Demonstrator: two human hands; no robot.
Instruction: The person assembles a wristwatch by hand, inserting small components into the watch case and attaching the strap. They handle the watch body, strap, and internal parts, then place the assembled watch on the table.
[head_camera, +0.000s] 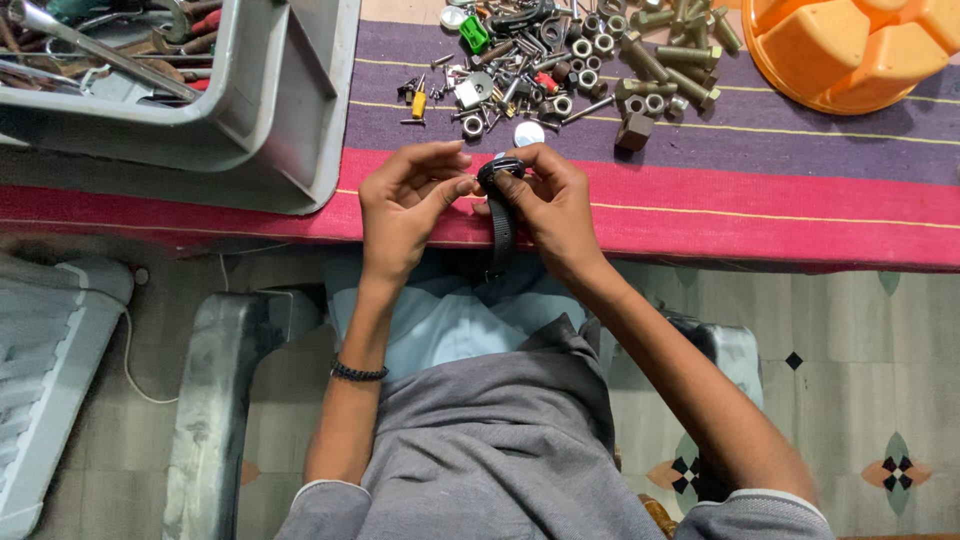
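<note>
Head view shows the right hand (555, 200) pinching a black wristwatch (500, 200) at the table edge (800, 215). The left hand (405, 200), fingers curled narrow, touches its case (strap dangling down). The work looks unfinished; screws (500, 95) lie scattered nearby.

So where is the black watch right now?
In the head view, the black watch is near the middle, pinched between the left hand and right hand, over the red edge of the striped cloth, just below the pile of nuts and bolts.

Orange tub (850, 50) and grey tool tray (270, 110), edge-cropped.
</note>
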